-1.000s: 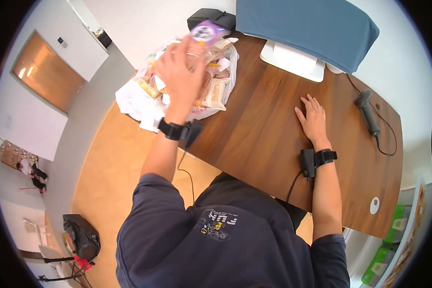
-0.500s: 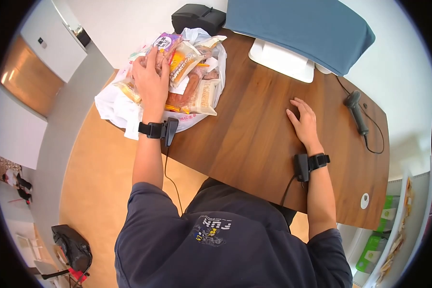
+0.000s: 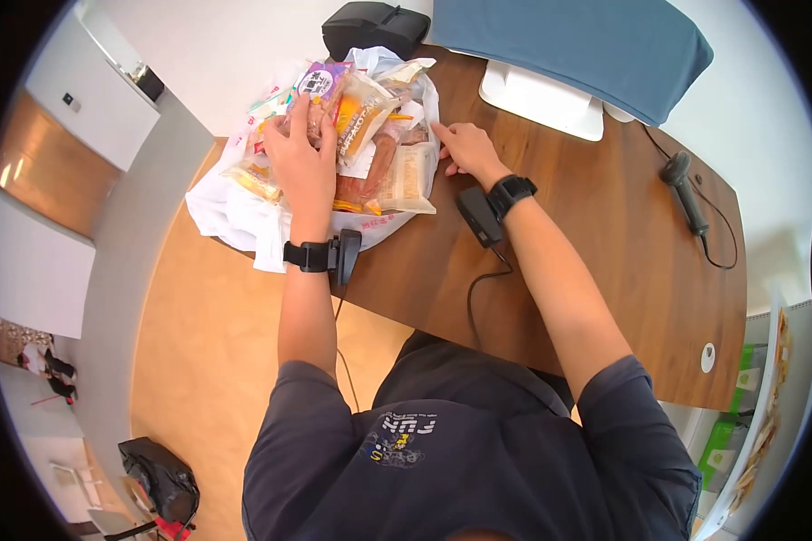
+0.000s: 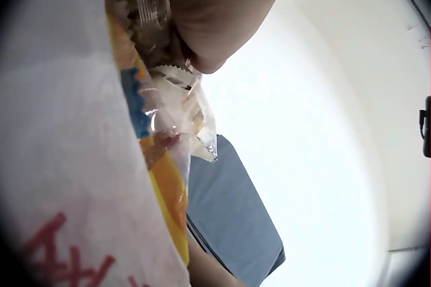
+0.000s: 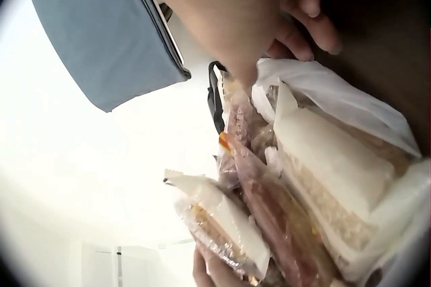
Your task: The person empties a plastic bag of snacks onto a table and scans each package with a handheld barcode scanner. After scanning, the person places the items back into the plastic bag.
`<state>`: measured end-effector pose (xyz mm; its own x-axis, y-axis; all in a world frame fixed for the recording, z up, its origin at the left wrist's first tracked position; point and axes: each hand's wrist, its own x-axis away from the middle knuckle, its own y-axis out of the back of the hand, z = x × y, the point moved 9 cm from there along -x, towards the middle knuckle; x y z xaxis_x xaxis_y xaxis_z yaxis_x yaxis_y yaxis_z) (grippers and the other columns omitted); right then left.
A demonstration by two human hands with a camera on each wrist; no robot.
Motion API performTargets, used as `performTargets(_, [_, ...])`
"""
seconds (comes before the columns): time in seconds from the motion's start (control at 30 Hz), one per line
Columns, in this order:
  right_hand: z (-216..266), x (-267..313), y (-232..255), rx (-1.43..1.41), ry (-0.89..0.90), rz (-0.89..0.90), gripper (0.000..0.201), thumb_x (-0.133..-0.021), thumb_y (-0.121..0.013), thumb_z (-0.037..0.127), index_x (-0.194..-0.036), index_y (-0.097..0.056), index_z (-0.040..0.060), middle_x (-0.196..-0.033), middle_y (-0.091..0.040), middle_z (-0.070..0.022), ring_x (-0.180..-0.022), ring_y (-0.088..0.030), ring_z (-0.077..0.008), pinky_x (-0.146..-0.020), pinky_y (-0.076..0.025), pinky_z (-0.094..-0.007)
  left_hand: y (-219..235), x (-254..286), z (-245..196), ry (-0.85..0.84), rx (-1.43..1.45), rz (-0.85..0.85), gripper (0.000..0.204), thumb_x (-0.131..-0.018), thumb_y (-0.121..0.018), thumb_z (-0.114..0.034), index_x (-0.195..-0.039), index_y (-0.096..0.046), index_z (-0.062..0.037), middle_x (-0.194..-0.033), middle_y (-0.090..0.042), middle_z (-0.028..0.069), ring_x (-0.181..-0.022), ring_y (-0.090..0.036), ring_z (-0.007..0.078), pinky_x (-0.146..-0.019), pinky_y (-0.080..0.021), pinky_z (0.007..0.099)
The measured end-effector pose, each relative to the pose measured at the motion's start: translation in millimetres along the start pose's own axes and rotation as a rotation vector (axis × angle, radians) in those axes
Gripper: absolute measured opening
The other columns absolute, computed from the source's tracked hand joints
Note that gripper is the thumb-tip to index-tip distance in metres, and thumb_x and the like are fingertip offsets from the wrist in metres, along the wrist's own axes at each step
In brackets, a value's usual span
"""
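A white plastic bag [image 3: 235, 215] full of wrapped food packets lies spread at the table's left end. On its heap, my left hand [image 3: 299, 162] grips the lower end of a purple-labelled packet [image 3: 319, 81], thumb and fingers on either side. Just right of the bag's edge is my right hand [image 3: 471, 151], index finger pointing towards the bag and the other fingers loosely bent, holding nothing. The right wrist view shows this hand [image 5: 242, 24] over the bag's rim, beside a pale packet [image 5: 330, 152] and a reddish-brown one [image 5: 276, 220].
Behind the bag stands a black device [image 3: 374, 30]. A blue cloth [image 3: 577, 54] covers something with a white base [image 3: 541, 99] at the table's back. A handheld scanner [image 3: 686, 194] and its cable lie on the right, with a round white sticker [image 3: 708, 357] nearer the front.
My left hand has come down onto the heap with the purple-labelled packet. My right hand has left the middle of the table and moved left to the bag's edge.
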<state>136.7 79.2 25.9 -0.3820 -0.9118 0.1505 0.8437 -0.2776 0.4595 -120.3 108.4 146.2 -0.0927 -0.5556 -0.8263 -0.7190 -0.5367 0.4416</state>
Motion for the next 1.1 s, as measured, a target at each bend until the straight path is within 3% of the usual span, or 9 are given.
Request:
performTargets(0.1, [-15, -12, -5, -0.034, 0.072, 0.031, 0.033, -0.093, -0.058, 0.027, -0.082, -0.067, -0.0035, -0.07, -0.068, -0.008, -0.051, -0.066, -0.0171, -0.053, -0.053, -0.0294, 0, 1, 1, 0.008, 0.016, 0.006, 0.042, -0.089, -0.067, -0.023, -0.13, -0.062, -0.0135, -0.117, -0.053, 0.0241, -0.111, -0.052, 0.0375, -0.094, -0.045, 0.0445])
performTargets(0.23, [-26, 11, 4, -0.026, 0.165, 0.045, 0.029, -0.089, -0.059, 0.022, -0.077, -0.067, -0.0035, -0.065, -0.067, -0.009, -0.051, -0.066, -0.0175, -0.053, -0.052, -0.0301, 0, 1, 1, -0.001, 0.031, 0.019, 0.042, -0.09, -0.066, -0.022, -0.131, -0.062, -0.0136, -0.118, -0.052, 0.0226, -0.111, -0.053, 0.0357, -0.093, -0.046, 0.0424])
performTargets(0.3, [-28, 36, 16, 0.027, 0.171, -0.039, 0.027, -0.086, -0.06, 0.02, -0.073, -0.066, -0.0031, -0.06, -0.064, -0.0094, -0.05, -0.065, -0.0179, -0.051, -0.05, -0.0292, 0, 0, -1, -0.02, 0.089, 0.027, 0.041, -0.089, -0.067, -0.019, -0.129, -0.062, -0.0117, -0.116, -0.052, 0.0222, -0.108, -0.053, 0.0353, -0.091, -0.046, 0.0422])
performTargets(0.33, [-31, 48, 20, -0.046, 0.139, -0.025, 0.023, -0.084, -0.062, 0.017, -0.071, -0.063, -0.0017, -0.058, -0.058, -0.0037, -0.046, -0.054, -0.0101, -0.045, -0.041, -0.0244, 0, -1, -2, -0.031, 0.145, 0.029, 0.04, -0.088, -0.067, -0.016, -0.128, -0.062, -0.0098, -0.113, -0.052, 0.0218, -0.106, -0.053, 0.0349, -0.089, -0.047, 0.0419])
performTargets(0.43, [-41, 86, 35, -0.111, 0.087, 0.025, 0.028, -0.085, -0.062, 0.02, -0.07, -0.064, -0.0024, -0.056, -0.059, -0.0067, -0.046, -0.056, -0.0125, -0.048, -0.046, -0.0275, -2, -3, -9, -0.09, 0.2, 0.089, 0.04, -0.09, -0.066, -0.015, -0.129, -0.061, -0.009, -0.116, -0.051, 0.0207, -0.11, -0.052, 0.034, -0.092, -0.046, 0.0405])
performTargets(0.63, [-46, 188, 65, -0.223, -0.017, 0.071, 0.03, -0.09, -0.062, 0.017, -0.065, -0.057, 0.0002, -0.054, -0.056, -0.0036, -0.046, -0.053, -0.0087, -0.046, -0.043, -0.026, -5, -15, -35, -0.116, 0.307, 0.288, 0.043, -0.09, -0.065, -0.012, -0.132, -0.059, -0.01, -0.123, -0.049, 0.0197, -0.115, -0.05, 0.0341, -0.099, -0.042, 0.0398])
performTargets(0.73, [-25, 229, 75, -0.222, -0.064, -0.023, 0.03, -0.09, -0.062, 0.016, -0.065, -0.056, 0.0015, -0.054, -0.055, -0.0029, -0.047, -0.053, -0.008, -0.046, -0.041, -0.0248, 6, -25, -56, -0.144, 0.399, 0.355, 0.045, -0.089, -0.066, -0.01, -0.134, -0.058, -0.0108, -0.124, -0.049, 0.0199, -0.115, -0.05, 0.0343, -0.098, -0.042, 0.041])
performTargets(0.87, [-14, 239, 58, -0.251, -0.119, -0.181, 0.029, -0.092, -0.062, 0.016, -0.066, -0.056, 0.0022, -0.053, -0.053, -0.0008, -0.047, -0.052, -0.0063, -0.046, -0.039, -0.0237, -7, -31, -40, -0.217, 0.514, 0.321, 0.048, -0.087, -0.068, -0.008, -0.134, -0.059, -0.0109, -0.123, -0.049, 0.0193, -0.113, -0.051, 0.0342, -0.096, -0.044, 0.041])
performTargets(1.1, [-4, 268, 34, -0.376, -0.196, -0.618, 0.029, -0.093, -0.061, 0.014, -0.067, -0.056, 0.0033, -0.053, -0.053, 0.0018, -0.046, -0.047, -0.0046, -0.045, -0.035, -0.0214, -24, -47, -40, -0.331, 0.762, 0.434, 0.051, -0.083, -0.071, -0.007, -0.132, -0.059, -0.011, -0.124, -0.048, 0.0196, -0.11, -0.052, 0.0357, -0.094, -0.044, 0.0437])
